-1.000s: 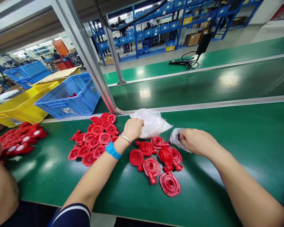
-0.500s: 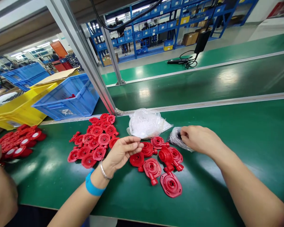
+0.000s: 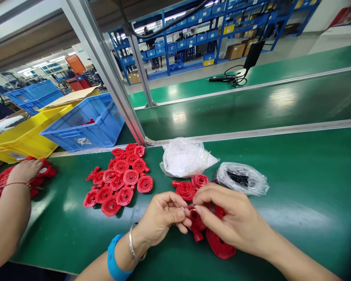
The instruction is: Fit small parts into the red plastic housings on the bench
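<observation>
My left hand (image 3: pixel 166 216), with a silver bangle and blue band at the wrist, is closed in a pinch. A tiny pale spot shows at its fingertips, too small to name. My right hand (image 3: pixel 232 218) pinches thumb against fingers just beside it; anything in that pinch is hidden. Both hands hover over loose red round plastic housings with short spouts (image 3: pixel 185 190), partly covering them. Behind my right hand lies an open clear bag of small black parts (image 3: pixel 238 178). A clear bag of small white parts (image 3: pixel 185 158) lies to its left.
Several red housings with small centre fittings (image 3: pixel 121 167) form a group at left. A co-worker's hand (image 3: pixel 25 171) rests on more red parts at far left. Behind them stand a blue bin (image 3: pixel 84 132) and a yellow bin (image 3: pixel 26 136). A metal post (image 3: pixel 105 70) rises at the bench's back edge.
My right hand has left the bag of black parts and come left and nearer, beside my left hand. My left hand has lowered slightly. The co-worker's hand has reached farther over the red parts.
</observation>
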### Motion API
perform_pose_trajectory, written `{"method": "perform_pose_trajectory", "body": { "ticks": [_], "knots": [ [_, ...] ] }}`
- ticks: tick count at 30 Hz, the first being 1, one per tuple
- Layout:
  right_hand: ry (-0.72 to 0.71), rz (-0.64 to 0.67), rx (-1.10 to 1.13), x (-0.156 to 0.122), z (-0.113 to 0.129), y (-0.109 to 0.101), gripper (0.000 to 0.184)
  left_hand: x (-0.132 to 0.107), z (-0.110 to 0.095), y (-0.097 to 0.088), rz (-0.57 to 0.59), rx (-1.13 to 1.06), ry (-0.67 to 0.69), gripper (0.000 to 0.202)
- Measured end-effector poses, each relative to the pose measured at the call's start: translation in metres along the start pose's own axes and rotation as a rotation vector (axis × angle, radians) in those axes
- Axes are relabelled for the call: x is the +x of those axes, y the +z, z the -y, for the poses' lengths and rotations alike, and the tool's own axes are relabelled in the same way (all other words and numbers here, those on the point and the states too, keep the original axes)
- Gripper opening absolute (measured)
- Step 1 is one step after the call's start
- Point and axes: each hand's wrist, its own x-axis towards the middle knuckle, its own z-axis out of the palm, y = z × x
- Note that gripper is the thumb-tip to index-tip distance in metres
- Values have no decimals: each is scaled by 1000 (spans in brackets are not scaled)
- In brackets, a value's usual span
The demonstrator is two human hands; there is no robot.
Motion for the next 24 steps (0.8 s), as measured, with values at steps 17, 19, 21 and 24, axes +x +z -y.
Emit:
{"method": "perform_pose_trajectory", "body": {
  "ticks": [17,19,21,24],
  "knots": [
    [118,51,160,-8,-1,16,8,4,15,-5,38,-26,92,32],
    [136,61,188,-6,0,16,8,4,15,-5,38,-27,90,33],
    [168,71,216,-5,1,15,8,4,15,-4,39,-24,91,33],
    [238,90,284,-4,0,15,7,4,16,-5,30,-6,96,32]
  ]
}}
